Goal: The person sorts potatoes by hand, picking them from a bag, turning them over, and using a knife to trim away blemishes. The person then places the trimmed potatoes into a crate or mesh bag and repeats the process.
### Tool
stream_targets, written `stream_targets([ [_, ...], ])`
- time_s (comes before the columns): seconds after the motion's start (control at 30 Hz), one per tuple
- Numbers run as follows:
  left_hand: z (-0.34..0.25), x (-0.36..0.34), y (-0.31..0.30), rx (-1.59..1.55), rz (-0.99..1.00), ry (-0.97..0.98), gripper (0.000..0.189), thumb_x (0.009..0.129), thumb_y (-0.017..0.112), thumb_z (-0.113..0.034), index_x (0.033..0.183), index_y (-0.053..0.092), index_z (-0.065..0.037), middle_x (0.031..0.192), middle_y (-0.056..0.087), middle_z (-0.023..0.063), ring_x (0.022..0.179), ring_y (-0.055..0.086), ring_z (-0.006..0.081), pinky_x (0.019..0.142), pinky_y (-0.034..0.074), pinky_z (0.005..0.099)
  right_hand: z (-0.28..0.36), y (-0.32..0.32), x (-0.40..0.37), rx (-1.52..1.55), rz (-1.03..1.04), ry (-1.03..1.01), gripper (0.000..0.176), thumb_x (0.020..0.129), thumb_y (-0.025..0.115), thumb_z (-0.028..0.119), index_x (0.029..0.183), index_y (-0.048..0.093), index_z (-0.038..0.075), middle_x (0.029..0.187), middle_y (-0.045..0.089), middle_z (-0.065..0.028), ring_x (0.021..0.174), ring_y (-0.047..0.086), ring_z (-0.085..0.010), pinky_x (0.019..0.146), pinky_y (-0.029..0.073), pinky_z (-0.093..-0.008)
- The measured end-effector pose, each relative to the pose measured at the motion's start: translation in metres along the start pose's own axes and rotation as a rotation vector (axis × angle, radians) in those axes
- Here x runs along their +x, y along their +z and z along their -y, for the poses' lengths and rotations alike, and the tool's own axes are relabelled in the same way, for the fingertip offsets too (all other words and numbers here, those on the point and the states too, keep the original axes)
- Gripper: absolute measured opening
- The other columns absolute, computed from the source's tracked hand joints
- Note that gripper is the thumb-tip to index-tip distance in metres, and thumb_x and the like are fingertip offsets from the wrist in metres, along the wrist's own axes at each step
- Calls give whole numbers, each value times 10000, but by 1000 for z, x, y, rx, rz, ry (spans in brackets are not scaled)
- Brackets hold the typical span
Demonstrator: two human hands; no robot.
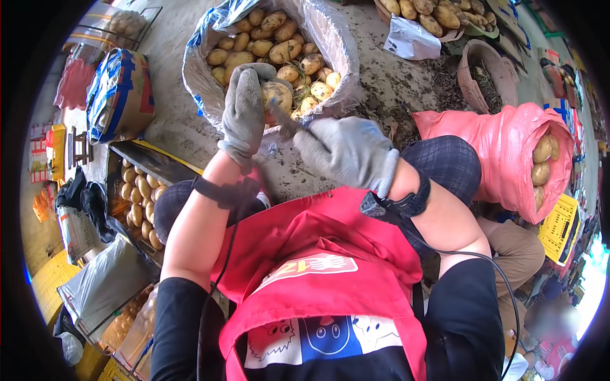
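My left hand [243, 114], in a grey work glove, is closed around a potato [278, 95] above the front rim of a plastic-lined box [349, 60]. More potatoes [276, 47], some with dirt on them, fill the box behind it. My right hand [349, 152], gloved the same way, grips a dark narrow tool [287, 124]. Motion smears the tool, so I cannot tell its kind. Its far end points toward the lower side of the potato in my left hand.
A pink sack [483, 146] of potatoes lies to the right, by my knee. Beyond it stands a reddish basket [467, 70] on the dirt-strewn floor. Potatoes in a dark crate [140, 193] sit at left. A yellow crate [559, 228] and another person's leg [518, 254] are at right.
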State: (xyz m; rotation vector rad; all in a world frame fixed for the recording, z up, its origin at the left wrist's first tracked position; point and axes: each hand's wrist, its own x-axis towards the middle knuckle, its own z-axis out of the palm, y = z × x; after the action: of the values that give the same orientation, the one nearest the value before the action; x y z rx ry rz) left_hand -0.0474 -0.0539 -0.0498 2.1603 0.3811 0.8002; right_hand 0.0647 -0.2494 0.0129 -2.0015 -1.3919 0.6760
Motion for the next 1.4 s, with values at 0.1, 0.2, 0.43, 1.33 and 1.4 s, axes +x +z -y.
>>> stream_targets([
  [0.1,-3,6,1,-121,23,-72,238,1065,442,-143,1143,624,-10,1084,627,101,1016,619,204,941,502,355,-6,-8,8,-96,-120,48,401,1003,576,404,837,732,73,746,699,-224,701,711,-414,619,550,-509],
  [0.2,-11,0,6,-248,37,-299,270,1083,431,-190,1162,621,-15,1108,635,98,1005,639,195,852,553,335,-11,10,10,-204,-215,13,400,992,590,414,817,731,82,725,699,-217,678,717,-394,592,554,-501],
  [0.43,-8,1,2,-1157,68,-944,503,1093,451,-502,1312,603,-75,1249,678,105,1132,682,244,996,570,423,-8,1,16,-205,-308,-36,369,976,642,386,761,674,87,644,656,-197,597,679,-397,556,536,-484],
  [1.33,-27,-1,0,-1251,56,-1086,699,1027,452,-673,1331,611,-64,1111,713,152,935,714,263,781,598,368,-10,-11,15,-15,-224,-80,355,1006,619,377,855,711,69,728,673,-222,695,690,-423,615,533,-489],
  [1.4,-27,-3,-4,-1186,199,-849,661,1019,471,-676,1275,625,-87,1067,709,126,848,685,245,680,549,349,-21,-17,25,-33,-218,-32,356,1011,614,381,873,710,67,716,666,-225,680,686,-419,603,529,-492],
])
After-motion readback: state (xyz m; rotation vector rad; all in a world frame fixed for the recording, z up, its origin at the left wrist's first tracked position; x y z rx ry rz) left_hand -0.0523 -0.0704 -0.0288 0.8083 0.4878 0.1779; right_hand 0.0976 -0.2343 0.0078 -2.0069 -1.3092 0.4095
